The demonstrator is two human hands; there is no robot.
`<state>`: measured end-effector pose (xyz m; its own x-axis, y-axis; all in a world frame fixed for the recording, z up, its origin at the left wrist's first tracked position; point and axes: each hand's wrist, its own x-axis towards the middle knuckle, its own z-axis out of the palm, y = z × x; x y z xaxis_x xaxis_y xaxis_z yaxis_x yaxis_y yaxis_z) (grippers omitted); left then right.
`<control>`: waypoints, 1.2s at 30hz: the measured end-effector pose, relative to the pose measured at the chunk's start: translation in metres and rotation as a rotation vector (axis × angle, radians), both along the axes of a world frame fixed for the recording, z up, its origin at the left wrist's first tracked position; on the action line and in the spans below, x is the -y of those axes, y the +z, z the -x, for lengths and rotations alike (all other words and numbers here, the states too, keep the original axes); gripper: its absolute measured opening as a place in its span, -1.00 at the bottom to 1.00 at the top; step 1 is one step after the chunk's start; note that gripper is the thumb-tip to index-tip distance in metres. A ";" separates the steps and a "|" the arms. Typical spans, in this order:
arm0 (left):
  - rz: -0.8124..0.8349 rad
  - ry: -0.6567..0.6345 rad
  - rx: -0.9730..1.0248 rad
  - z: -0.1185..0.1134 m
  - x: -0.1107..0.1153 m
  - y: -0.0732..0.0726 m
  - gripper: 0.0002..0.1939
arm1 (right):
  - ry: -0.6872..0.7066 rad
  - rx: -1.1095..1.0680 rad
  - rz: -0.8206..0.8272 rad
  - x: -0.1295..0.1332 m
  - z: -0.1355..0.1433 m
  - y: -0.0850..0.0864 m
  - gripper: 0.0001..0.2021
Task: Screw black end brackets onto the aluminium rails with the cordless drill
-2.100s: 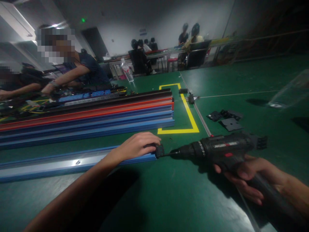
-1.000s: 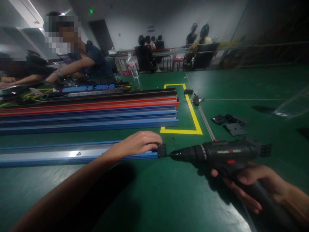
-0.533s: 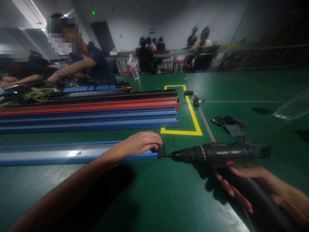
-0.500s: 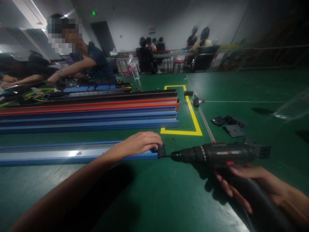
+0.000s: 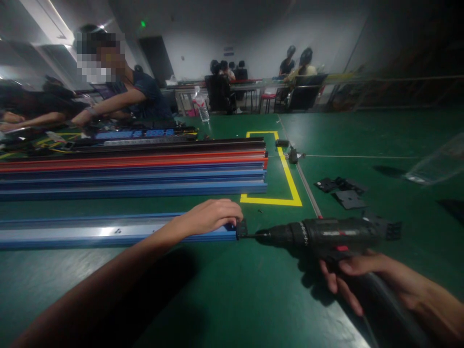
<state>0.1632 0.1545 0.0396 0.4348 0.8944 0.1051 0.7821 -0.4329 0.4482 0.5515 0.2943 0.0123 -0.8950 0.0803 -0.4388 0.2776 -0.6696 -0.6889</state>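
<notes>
Fingers of the right hand (image 5: 393,270) had shifted. Nine-to-three lay the long blue-and-silver metal channel (image 5: 83,232), its black plastic end cap (image 5: 241,230) at three o'clock, gripped by the left hand (image 5: 213,215) — the nearer; the right grasped the black pistol-shaped drill (image 5: 337,234), bit toward nine.

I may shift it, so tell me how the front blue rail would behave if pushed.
The front blue rail is probably stiff: it runs long and straight. Lying flat on the glossy green table, it would likely slide rather than roll, though the left hand at its end might resist.
</notes>
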 end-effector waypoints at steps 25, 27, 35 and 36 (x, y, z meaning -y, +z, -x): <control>-0.021 0.008 0.014 0.004 0.000 -0.004 -0.82 | 0.008 -0.033 -0.061 0.005 0.006 0.016 -0.72; -0.029 0.006 0.009 0.003 0.000 -0.004 -0.82 | -0.001 -0.028 -0.084 0.005 0.006 0.016 -0.72; -0.005 0.034 -0.001 0.003 0.001 -0.004 -0.83 | -0.012 -0.066 -0.130 0.002 0.005 0.007 -0.72; -0.001 0.037 0.000 0.002 0.001 -0.004 -0.83 | -0.015 -0.061 -0.122 0.002 0.005 0.006 -0.73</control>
